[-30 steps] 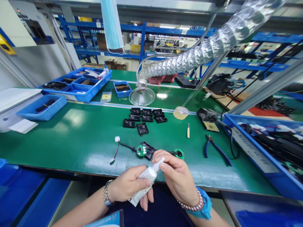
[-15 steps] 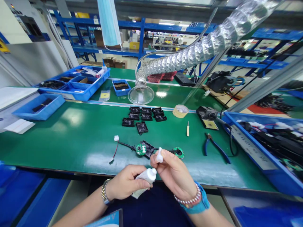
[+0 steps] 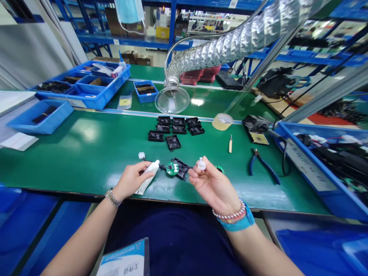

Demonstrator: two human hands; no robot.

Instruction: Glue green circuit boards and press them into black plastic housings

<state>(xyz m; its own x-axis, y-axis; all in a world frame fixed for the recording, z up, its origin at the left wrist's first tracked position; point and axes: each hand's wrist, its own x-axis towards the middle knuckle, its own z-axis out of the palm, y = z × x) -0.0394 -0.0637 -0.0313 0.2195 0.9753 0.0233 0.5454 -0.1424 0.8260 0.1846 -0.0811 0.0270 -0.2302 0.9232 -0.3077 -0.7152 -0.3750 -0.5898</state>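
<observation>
The fingers of the left hand (image 3: 130, 183) are wrapped around a white tube (image 3: 147, 177). The tube leans, with its narrow tip up and pointing away from the person. The thumb and fingers of the right hand (image 3: 215, 187) pinch a little white cap (image 3: 201, 165). The cap and the tube are well apart.

Between the hands lies a round green circuit board (image 3: 172, 168), near the tip of the tube. An open black case (image 3: 181, 173) is just beside it, and a black wire runs there too. Another green board (image 3: 220, 169) peeks out from behind the right hand. A small white plug (image 3: 142, 155) sits just past the left hand.

The left wrist wears a shiny watch (image 3: 112, 197), and the right one has a string of beads (image 3: 230, 214).

Farther back on the green table (image 3: 77, 161) is a bunch of black cases (image 3: 173, 142). To their right are a roll of tape (image 3: 222, 123), a small knife (image 3: 230, 145) and blue pliers (image 3: 268, 171). Behind the cases, a clear funnel (image 3: 172, 101) hangs from a silver hose (image 3: 224, 50).
</observation>
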